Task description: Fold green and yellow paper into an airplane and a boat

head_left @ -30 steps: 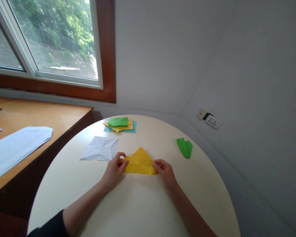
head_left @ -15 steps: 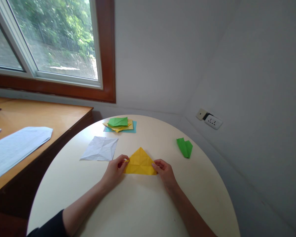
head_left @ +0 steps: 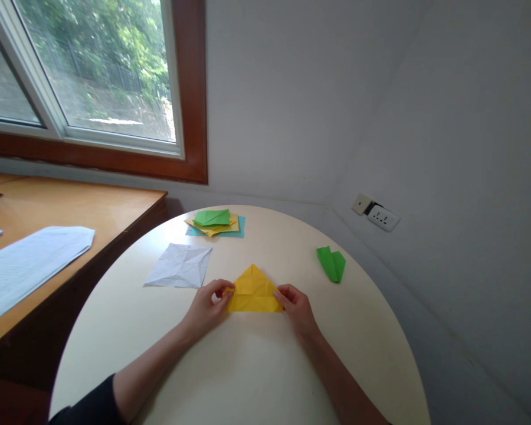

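walls: plain white (head_left: 283, 106), meeting in a corner toward 1 o'clock of the yellow paper.
window: brown-framed (head_left: 194, 88), at 11 o'clock, green foliage outside.
round table: pale top (head_left: 248, 378), filling the middle of the view.
wooden desk: off at 10 o'clock (head_left: 92, 203), a separate surface beside the round table.
printed sheets: white, lying on the desk at 9 o'clock (head_left: 35, 262).
creased white paper: on the round table at 10 o'clock (head_left: 179, 265), just beside the left hand, in the same place as a second ago.
paper stack: blue, yellow and green pieces at 11 o'clock (head_left: 215, 218), unchanged.
yellow paper: centre of the dial (head_left: 253, 292), between both hands, peak at 12 o'clock; the flat tab that stuck out at 9 o'clock a second ago is now mostly turned in.
left hand: at 9 o'clock (head_left: 207, 307), thumb and index pinching the paper's left side, shifted slightly inward since then.
right hand: at 3 o'clock (head_left: 297, 304), thumb and curled fingers pinching the right side, hardly moved.
green folded paper: at 2 o'clock (head_left: 331, 264), unmoved.
wall socket: white, farther out at 2 o'clock (head_left: 383, 218).
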`<state>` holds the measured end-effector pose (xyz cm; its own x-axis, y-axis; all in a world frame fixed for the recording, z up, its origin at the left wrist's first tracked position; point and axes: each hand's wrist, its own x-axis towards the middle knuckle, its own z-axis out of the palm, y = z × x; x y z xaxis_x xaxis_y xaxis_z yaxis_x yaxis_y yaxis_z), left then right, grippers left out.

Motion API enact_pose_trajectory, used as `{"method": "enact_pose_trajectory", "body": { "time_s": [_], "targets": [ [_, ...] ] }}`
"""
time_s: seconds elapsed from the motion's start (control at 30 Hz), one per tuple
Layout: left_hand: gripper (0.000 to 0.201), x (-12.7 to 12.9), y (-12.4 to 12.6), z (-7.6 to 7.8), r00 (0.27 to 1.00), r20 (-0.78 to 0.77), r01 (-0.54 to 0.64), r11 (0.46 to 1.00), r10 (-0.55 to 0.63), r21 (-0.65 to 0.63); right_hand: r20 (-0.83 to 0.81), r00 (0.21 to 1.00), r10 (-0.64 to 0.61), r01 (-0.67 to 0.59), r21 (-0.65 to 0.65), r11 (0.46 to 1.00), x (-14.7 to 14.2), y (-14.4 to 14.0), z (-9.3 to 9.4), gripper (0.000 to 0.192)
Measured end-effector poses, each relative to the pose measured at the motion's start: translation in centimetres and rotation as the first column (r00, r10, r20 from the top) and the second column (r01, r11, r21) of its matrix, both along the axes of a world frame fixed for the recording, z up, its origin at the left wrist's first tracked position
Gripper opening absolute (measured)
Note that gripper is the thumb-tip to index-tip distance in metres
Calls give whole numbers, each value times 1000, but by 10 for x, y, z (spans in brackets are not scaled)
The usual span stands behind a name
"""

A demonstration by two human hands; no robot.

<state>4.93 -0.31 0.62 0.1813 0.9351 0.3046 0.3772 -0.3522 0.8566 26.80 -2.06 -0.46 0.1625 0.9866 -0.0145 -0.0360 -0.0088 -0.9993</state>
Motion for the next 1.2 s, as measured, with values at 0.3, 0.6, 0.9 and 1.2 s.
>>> {"method": "enact_pose_trajectory", "body": {
  "time_s": [0.3, 0.6, 0.9, 1.2],
  "targets": [
    [22, -1, -2, 3, 998, 32, 60, 998, -59, -7, -65, 997, -37, 35, -21, 999, 1, 1, -2, 32],
    [35, -6, 0, 2, 973, 101, 211, 977, -207, -32, -218, 973, -80, 76, -29, 997, 1, 0, 1, 25],
    [49, -8, -1, 4, 953, 27, 302, 953, -303, 22, -295, 945, -141, 118, -95, 988, 1, 1, 4, 19],
    [32, -2, 1, -6, 969, -44, 246, 965, -243, 86, -312, 939, -143, 115, -109, 987, 2, 1, 4, 18]
  ]
}}
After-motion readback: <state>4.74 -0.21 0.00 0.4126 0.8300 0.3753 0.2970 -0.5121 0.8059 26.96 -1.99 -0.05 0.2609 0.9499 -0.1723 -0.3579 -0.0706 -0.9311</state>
